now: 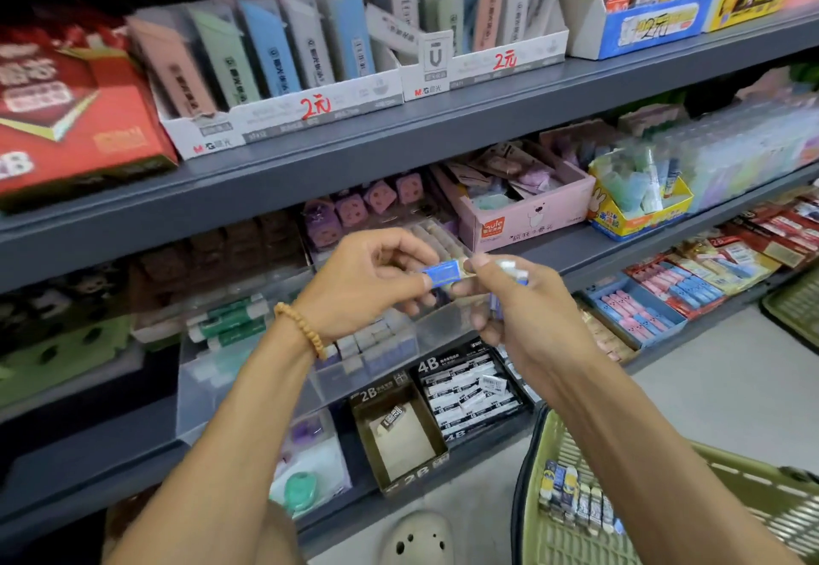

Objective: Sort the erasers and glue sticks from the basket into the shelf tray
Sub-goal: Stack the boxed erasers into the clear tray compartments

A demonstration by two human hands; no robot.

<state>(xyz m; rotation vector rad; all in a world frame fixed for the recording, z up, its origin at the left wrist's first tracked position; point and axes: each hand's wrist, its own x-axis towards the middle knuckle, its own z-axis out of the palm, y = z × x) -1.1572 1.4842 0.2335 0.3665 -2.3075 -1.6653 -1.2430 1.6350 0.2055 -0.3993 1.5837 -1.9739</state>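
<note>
My left hand (368, 281) pinches a small blue-sleeved eraser (443, 274) in front of the middle shelf. My right hand (518, 312) touches the same eraser at its right end and grips more small erasers (509, 272) in its curled fingers. Below both hands sits a clear shelf tray (248, 378); its left part holds green-and-white glue sticks (230, 321), its right part holds rows of blue-and-white erasers (376, 343). A green plastic basket (753, 516) stands at the lower right with several erasers (576, 498) lying in it.
Grey shelf boards (399, 139) run across the view. Black 4B eraser box (469, 387) and a brown 2B box (403, 436) sit under the tray. A pink box (523, 210) and yellow box (638, 205) stand to the right. A light shoe (416, 538) is on the floor.
</note>
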